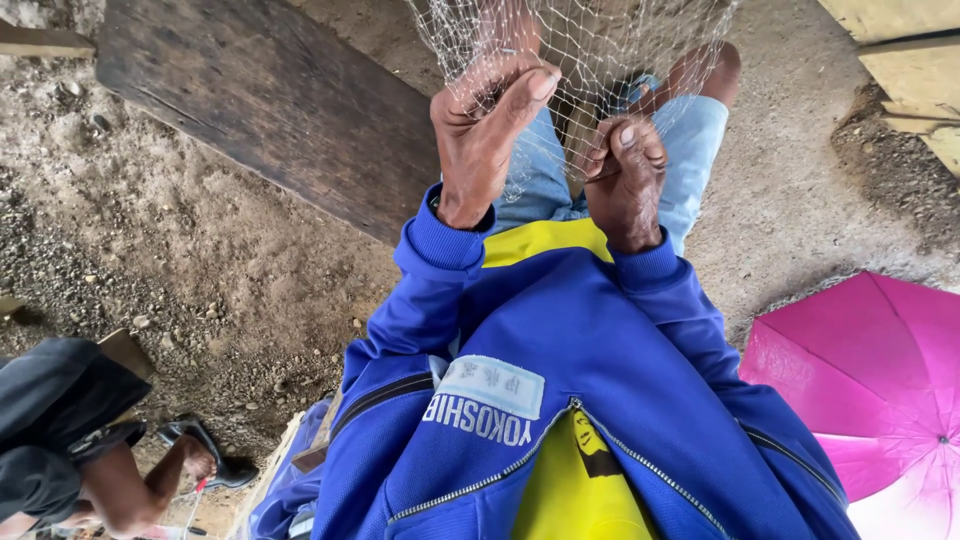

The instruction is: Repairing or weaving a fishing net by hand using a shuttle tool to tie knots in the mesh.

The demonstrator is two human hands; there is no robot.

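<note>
Head camera view looks straight down past a blue zip jacket (600, 400) worn over a yellow top, onto both raised hands. Left hand (485, 130) has its fingers curled and its thumb stretched across, pinching a fold of the thin pale mesh fishing net (590, 50), whose strands drape over the knuckles. Right hand (625, 175) sits just beside it, lower and closed into a tight fist with the thumb on top; net strands run into the fist, though whether it also holds something small and thin I cannot tell. The net spreads away beyond both hands, hanging over the person's knees in light blue denim shorts (690, 140), which lie directly past the hands.

Out past the left hand, a broad dark weathered wooden plank (270, 100) lies slanted on the sandy, pebbly ground (150, 230). Well off on the right hand's side, nearer the body, an open bright pink umbrella (870, 380) rests on the ground. Pale timber boards (910, 60) sit far beyond the right hand, at the corner.

Far on the left hand's side, close to the lower edge, another person in dark clothing (50, 410) bends down; their bare forearm and hand (195, 460) reach near a dark sandal (215, 455) on the ground, well apart from the net.
</note>
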